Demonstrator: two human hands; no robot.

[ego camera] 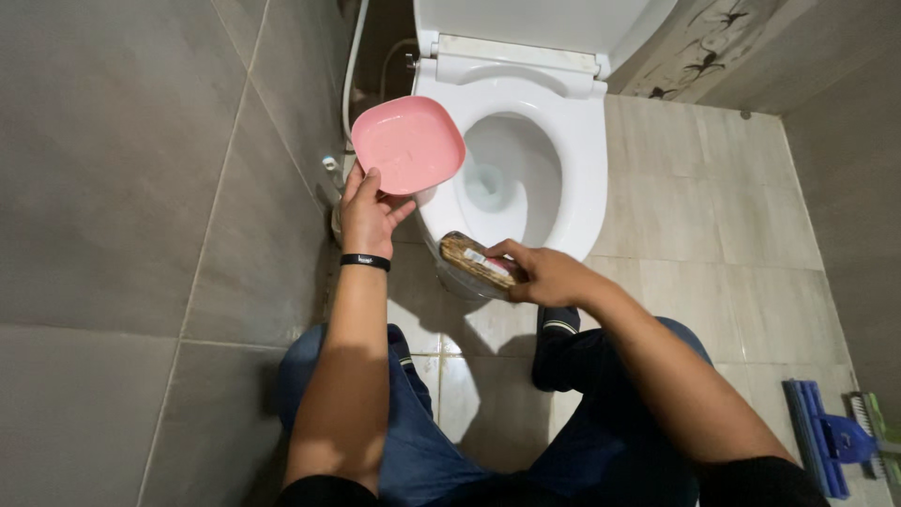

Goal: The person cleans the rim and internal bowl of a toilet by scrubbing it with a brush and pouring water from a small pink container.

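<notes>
Knees in blue jeans (394, 422) are seen lowest in frame, over the tiled floor (713, 225). One pink square plate (409, 144) is gripped at its edge by the left hand (368, 218), held beside the toilet bowl (526, 141). One clear container of brown food (477, 265) is clasped by the right hand (549, 277), touching the bowl's front rim. Emptying appears under way; tilting over the bowl seems needed. One blue mop head (821, 437) lies right.

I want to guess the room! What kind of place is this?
A bathroom: a white toilet with its seat down, grey tiled walls and a tiled floor.
</notes>
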